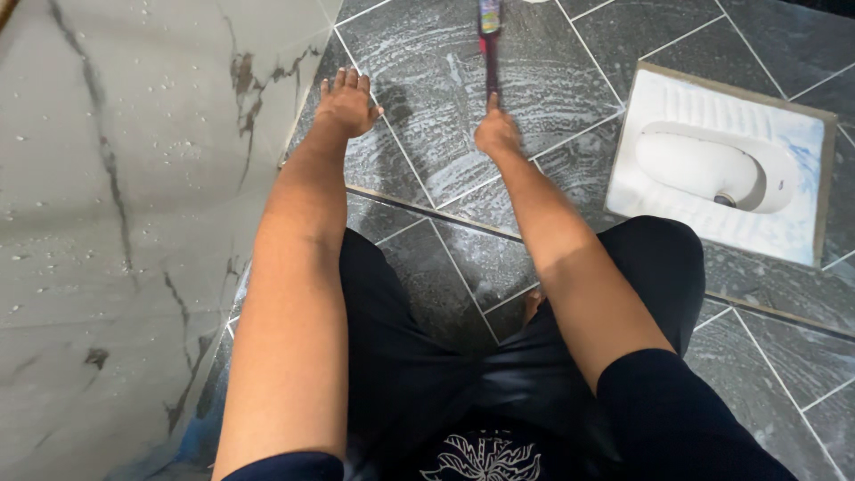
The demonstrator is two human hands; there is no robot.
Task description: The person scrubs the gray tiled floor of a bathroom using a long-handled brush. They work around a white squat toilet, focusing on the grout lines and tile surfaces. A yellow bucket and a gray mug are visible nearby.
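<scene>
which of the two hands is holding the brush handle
The right hand grips the red brush handle; the left hand lies flat and open on the soapy floor tiles.

Marble wall (107, 223), wet grey tile floor (784, 356), squat toilet (721, 165).

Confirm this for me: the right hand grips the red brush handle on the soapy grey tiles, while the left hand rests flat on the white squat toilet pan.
Not quite. In the head view the left hand rests flat on the soapy grey tiles beside the marble wall, not on the white squat toilet pan, which lies apart on the other side. The right hand does grip the red brush handle.
</scene>
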